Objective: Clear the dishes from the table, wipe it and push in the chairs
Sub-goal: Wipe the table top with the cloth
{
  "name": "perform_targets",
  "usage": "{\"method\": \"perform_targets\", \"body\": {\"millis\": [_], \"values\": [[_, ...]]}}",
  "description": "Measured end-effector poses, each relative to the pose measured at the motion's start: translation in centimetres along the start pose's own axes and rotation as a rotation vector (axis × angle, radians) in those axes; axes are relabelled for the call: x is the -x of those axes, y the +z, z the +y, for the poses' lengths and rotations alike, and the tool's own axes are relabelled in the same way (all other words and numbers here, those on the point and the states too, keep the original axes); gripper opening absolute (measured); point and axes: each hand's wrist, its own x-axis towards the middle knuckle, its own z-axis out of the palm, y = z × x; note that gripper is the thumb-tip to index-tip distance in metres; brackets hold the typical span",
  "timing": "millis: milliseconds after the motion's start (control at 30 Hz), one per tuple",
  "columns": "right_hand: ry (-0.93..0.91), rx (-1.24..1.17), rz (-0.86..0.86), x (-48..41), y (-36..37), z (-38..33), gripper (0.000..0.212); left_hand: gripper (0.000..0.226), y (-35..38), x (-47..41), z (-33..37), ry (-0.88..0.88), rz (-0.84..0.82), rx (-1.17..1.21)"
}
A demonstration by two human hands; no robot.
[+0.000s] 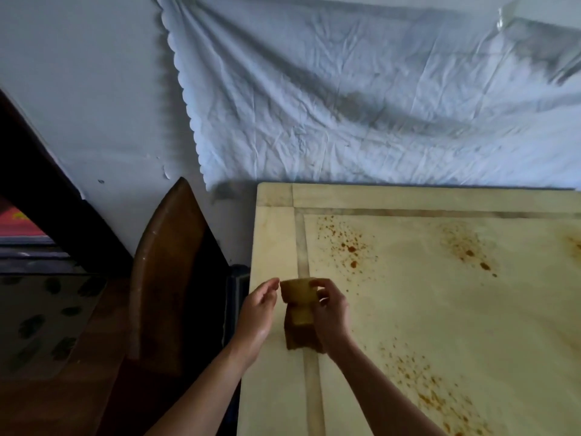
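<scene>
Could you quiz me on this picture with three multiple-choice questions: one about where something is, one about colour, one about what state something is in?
1. Where is the wooden chair?
A. beside the table's left edge
B. on top of the table
C. hanging on the wall

2. What colour are the spots on the table?
A. blue
B. orange-brown
C. green

3. What is the right hand doing?
A. resting flat and empty
B. gripping a sponge
C. holding a plate

Answers: 1 A, its back stands just left of the tabletop. 2 B, rusty speckles lie in several patches. 3 B, its fingers close on the sponge while the left hand is open beside it.
</scene>
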Motion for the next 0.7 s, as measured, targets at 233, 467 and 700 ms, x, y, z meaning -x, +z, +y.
{"method": "perform_targets", "body": {"millis": [233, 467, 700], "values": [[-0.01, -0.143, -0.035, -12.7, 1.8, -2.0, 0.039, 0.039, 1.4, -9.9, 1.0, 0.069, 0.153, -0.133], [-0.311, 0.7, -0.206, -19.9, 7.3, 1.9, 0.057, 0.04, 3.3, -18.8, -0.8, 0.08, 0.259, -0.235], [-0.601, 0.97, -0.281, -24.4, 14.0, 1.9, 0.071, 0.036, 3.1, -26.0, -1.9, 0.176, 0.425, -0.293]]}}
